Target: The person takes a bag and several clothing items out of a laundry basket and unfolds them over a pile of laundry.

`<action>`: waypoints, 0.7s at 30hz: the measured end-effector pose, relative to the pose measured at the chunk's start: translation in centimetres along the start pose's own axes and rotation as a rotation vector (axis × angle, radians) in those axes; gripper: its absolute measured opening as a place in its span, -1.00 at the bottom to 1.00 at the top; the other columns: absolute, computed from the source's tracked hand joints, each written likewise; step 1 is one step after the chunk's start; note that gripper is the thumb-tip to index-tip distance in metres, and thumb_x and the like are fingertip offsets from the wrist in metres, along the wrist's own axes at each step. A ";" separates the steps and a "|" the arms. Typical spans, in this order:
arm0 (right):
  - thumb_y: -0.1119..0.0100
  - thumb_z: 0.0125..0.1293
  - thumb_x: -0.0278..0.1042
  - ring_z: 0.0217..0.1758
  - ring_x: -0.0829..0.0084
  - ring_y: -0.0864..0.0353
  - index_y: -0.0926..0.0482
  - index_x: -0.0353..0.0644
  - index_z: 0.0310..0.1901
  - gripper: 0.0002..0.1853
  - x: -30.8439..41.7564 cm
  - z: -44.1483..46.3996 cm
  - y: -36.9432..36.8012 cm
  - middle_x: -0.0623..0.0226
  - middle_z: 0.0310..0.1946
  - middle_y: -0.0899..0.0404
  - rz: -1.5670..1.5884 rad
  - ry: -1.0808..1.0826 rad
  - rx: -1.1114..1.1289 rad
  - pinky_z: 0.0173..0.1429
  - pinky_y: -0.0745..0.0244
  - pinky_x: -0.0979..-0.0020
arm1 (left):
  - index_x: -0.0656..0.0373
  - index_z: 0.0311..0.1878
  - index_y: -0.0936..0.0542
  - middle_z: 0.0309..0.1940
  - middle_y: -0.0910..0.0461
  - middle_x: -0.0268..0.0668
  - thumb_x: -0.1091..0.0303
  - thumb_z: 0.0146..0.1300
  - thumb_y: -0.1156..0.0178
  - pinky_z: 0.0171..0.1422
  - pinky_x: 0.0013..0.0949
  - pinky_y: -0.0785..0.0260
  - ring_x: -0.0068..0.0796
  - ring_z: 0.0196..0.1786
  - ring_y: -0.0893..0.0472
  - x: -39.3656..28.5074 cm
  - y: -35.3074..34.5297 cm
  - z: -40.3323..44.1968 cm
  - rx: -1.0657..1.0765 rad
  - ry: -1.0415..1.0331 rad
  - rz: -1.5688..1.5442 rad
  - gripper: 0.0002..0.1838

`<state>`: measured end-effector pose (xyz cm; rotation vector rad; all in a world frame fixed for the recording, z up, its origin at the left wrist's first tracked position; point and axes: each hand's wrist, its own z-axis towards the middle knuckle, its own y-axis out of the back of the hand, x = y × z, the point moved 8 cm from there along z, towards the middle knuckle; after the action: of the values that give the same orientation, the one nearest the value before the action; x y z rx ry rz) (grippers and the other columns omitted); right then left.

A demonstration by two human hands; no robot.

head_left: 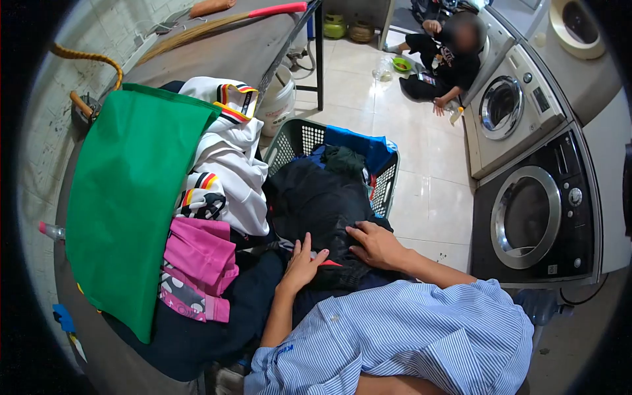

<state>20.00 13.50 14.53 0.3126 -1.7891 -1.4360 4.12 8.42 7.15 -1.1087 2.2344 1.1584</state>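
Black garment [317, 201] in perforated laundry basket [288, 143], with left hand [301, 268] and right hand [378, 246] laid over it.

Garment type was hard to make out; its bunched folds masked the basket's near rim and most contents, a dark green cloth [345, 160] and a blue piece [370, 150] showing behind. Blue-and-white striped shirt [408, 329], worn by the person, ran off the lower edge. Green bag [131, 204], at left, partly covered a white garment [227, 168] and a pink garment [201, 250]. Left hand: fingers spread, thumb well out, at the garment's near-left edge; palm contact could not be told. Right hand: fingers loosely bent, thumb apart, fingertips touching black fabric.
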 end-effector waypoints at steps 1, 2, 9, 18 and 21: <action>-0.03 0.29 -0.18 0.08 0.07 -0.38 -0.40 -0.23 0.09 -0.59 0.4 0.3 0.7 0.04 0.06 -0.35 0.011 -0.038 0.071 0.12 -0.35 0.29 | 0.10 0.42 -0.01 0.38 0.08 0.19 -0.12 0.28 0.09 0.40 -0.06 0.02 0.17 0.38 -0.07 -0.9 0.3 -0.8 0.023 -0.013 -0.022 -0.24; -0.05 0.28 -0.19 0.01 0.10 -0.42 -0.45 -0.21 0.04 -0.63 0.6 0.4 1.1 0.07 -0.02 -0.39 0.022 -0.077 0.141 0.07 -0.38 0.31 | 0.11 0.42 -0.04 0.38 0.07 0.20 -0.10 0.28 0.06 0.40 -0.09 0.00 0.16 0.38 -0.09 -1.7 0.4 -1.5 0.047 -0.026 -0.044 -0.25; -0.08 0.24 -0.27 -0.25 0.26 -0.44 -0.54 -0.19 -0.18 -0.79 0.1 0.3 1.1 0.20 -0.28 -0.42 0.061 0.026 0.039 -0.12 -0.40 0.38 | 0.19 0.32 -0.25 0.31 -0.14 0.16 0.04 0.25 -0.07 0.36 -0.21 -0.10 0.06 0.38 -0.15 -2.0 0.5 -3.3 0.063 -0.227 -0.095 -0.35; -0.01 0.05 -0.58 -0.22 0.20 -0.47 -0.51 -0.19 -0.12 -0.69 -10.3 -3.1 -0.1 0.14 -0.18 -0.45 0.520 -0.338 -0.220 -0.10 -0.39 0.34 | 0.28 0.03 -0.51 0.06 -0.49 -0.09 0.24 0.18 -0.20 0.20 -0.39 -0.25 -0.23 0.16 -0.44 -3.2 1.4 -5.9 0.130 -0.329 -0.367 -0.59; -0.02 -0.01 -0.62 -0.17 0.22 -0.46 -0.49 -0.19 -0.08 -0.63 -12.3 -4.5 -2.8 0.17 -0.19 -0.46 0.411 -0.392 -0.095 -0.08 -0.39 0.34 | 0.29 -0.02 -0.54 0.04 -0.51 -0.12 0.31 0.16 -0.22 0.13 -0.42 -0.28 -0.31 0.04 -0.48 -3.6 1.5 -6.7 0.103 -0.355 -0.327 -0.65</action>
<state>30.33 17.20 6.94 -0.3940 -1.9370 -1.3355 5.29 5.21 14.11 -1.0796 1.7473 1.0003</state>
